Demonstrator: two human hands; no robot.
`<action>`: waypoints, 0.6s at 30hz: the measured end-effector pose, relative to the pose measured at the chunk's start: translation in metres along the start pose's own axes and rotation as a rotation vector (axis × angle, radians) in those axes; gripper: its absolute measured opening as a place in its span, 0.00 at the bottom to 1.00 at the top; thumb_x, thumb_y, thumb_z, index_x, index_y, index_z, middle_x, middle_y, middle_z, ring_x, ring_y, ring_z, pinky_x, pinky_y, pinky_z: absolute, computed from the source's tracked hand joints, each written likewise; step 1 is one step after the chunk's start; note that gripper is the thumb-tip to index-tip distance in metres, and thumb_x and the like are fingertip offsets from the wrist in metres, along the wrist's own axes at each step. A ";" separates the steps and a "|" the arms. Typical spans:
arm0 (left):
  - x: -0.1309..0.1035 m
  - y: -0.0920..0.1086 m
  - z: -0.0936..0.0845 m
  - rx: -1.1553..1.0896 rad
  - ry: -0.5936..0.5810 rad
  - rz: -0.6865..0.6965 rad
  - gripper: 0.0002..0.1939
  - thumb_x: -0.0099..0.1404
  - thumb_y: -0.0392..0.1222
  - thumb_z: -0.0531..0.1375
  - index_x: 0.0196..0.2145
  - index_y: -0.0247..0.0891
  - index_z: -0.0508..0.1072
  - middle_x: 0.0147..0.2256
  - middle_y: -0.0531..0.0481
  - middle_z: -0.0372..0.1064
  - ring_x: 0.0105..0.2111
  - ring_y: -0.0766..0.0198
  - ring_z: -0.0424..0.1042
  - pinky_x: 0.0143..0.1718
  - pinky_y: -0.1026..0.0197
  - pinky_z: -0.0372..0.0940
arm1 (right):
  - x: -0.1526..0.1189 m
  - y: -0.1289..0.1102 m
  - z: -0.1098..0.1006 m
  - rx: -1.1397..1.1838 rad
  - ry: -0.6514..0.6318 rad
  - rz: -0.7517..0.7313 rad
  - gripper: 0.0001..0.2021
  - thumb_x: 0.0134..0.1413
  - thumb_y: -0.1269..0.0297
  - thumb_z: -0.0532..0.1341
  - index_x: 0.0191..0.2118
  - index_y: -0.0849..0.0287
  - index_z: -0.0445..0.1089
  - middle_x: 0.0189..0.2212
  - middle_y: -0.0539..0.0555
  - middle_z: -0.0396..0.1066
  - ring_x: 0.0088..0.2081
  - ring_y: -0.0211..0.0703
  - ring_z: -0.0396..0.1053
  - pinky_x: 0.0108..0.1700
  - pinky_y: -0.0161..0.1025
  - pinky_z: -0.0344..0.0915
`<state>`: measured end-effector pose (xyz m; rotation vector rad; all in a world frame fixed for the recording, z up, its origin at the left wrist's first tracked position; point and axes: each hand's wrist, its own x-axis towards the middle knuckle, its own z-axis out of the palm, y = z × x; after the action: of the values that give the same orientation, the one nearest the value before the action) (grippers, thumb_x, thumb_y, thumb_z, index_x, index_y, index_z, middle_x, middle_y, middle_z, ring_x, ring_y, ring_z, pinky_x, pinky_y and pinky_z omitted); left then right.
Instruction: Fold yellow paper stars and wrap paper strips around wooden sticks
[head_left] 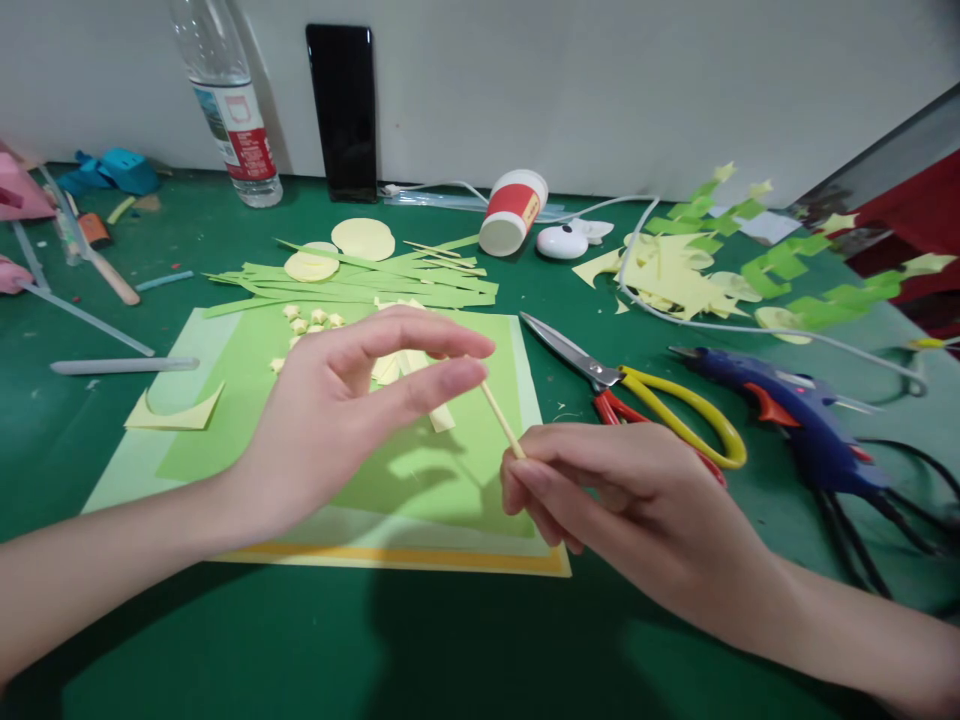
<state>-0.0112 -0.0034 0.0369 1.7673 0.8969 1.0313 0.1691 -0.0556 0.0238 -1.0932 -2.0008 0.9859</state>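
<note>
A thin, pale yellow paper strip [500, 418], seen almost edge-on, runs slanting between my two hands above the green paper sheets. My left hand [326, 420] pinches its upper end between thumb and forefinger. Its lower end is held between the thumb and curled fingers of my right hand [615, 500]. Behind my left hand, several small folded paper stars [300, 326] lie on the light green sheet [480, 480]. Another yellow strip [442, 415] rests there, partly covered by my fingers.
Scissors [600, 375] and a blue glue gun [802, 410] lie to the right. Green paper strips [360, 285], yellow scraps [667, 275] and a tipped paper cup [514, 212] are behind. A bottle [240, 130] and a phone [342, 110] stand against the wall.
</note>
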 end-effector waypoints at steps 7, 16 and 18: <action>0.000 -0.003 -0.001 0.019 0.012 -0.064 0.03 0.56 0.40 0.62 0.26 0.42 0.74 0.26 0.57 0.69 0.28 0.70 0.67 0.28 0.69 0.61 | 0.000 0.001 0.001 0.017 -0.033 0.014 0.12 0.58 0.71 0.50 0.25 0.63 0.63 0.16 0.47 0.59 0.18 0.28 0.57 0.19 0.27 0.54; 0.002 -0.004 -0.004 -0.094 -0.041 0.066 0.06 0.60 0.39 0.58 0.31 0.47 0.75 0.32 0.64 0.73 0.34 0.75 0.70 0.33 0.76 0.65 | -0.002 -0.003 -0.008 0.194 -0.142 0.133 0.15 0.60 0.65 0.47 0.25 0.63 0.63 0.18 0.49 0.60 0.17 0.29 0.59 0.17 0.28 0.53; 0.003 -0.005 -0.005 -0.145 -0.075 0.086 0.06 0.61 0.39 0.58 0.31 0.47 0.75 0.33 0.64 0.73 0.36 0.75 0.70 0.34 0.75 0.66 | -0.003 -0.003 -0.009 0.273 -0.185 0.175 0.16 0.60 0.63 0.47 0.25 0.63 0.63 0.19 0.51 0.62 0.18 0.29 0.60 0.18 0.28 0.54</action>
<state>-0.0152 0.0026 0.0344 1.7232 0.6876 1.0505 0.1763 -0.0564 0.0298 -1.0707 -1.8628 1.4516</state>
